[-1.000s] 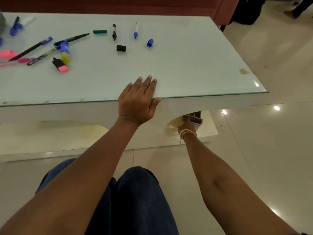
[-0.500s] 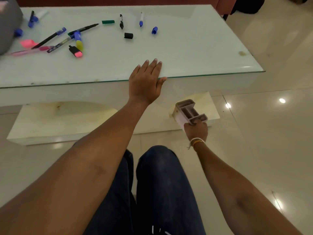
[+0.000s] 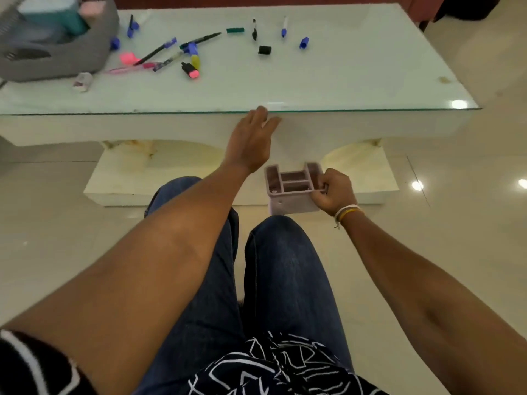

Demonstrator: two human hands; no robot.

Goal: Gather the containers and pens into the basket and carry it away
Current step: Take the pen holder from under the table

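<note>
Below table (image 3: 370, 67) edge, near centre: organizer (image 3: 291, 192), now drawn out from beneath, pinched by right hand (image 3: 332, 192). Left hand (image 3: 251, 141) lifted off glass, fingers loose, empty. Basket (image 3: 54, 61) far left; pens (image 3: 168, 57) unloaded beside.

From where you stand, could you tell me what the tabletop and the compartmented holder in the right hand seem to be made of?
Tabletop: apparently glass, glossy; it mirrors a ceiling light and its edge shows a thin green line. Holder, gripped by the right hand: likely moulded plastic, matte mauve, with thin uniform divider walls.
</note>
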